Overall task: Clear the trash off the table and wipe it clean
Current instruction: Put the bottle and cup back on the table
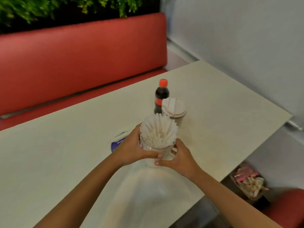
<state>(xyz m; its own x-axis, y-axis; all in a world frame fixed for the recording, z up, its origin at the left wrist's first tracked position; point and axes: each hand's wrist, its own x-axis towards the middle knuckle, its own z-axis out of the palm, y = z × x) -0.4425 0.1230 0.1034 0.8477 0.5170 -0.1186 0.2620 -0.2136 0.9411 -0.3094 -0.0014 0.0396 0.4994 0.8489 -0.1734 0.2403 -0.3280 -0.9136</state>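
Both hands hold the jar (153, 146) of straws (158, 129) near the middle of the table (65, 145). The left hand (131, 146) wraps its left side and the right hand (181, 159) curls around its lower right. I cannot tell if the jar stands on the table or is lifted. Just behind it are a bottle (162, 96) and a lidded cup (174, 109). The step seems to be moving the jar aside. The next move calls for keeping it upright so that no straws spill, then taking the trash to the bin (248, 183)
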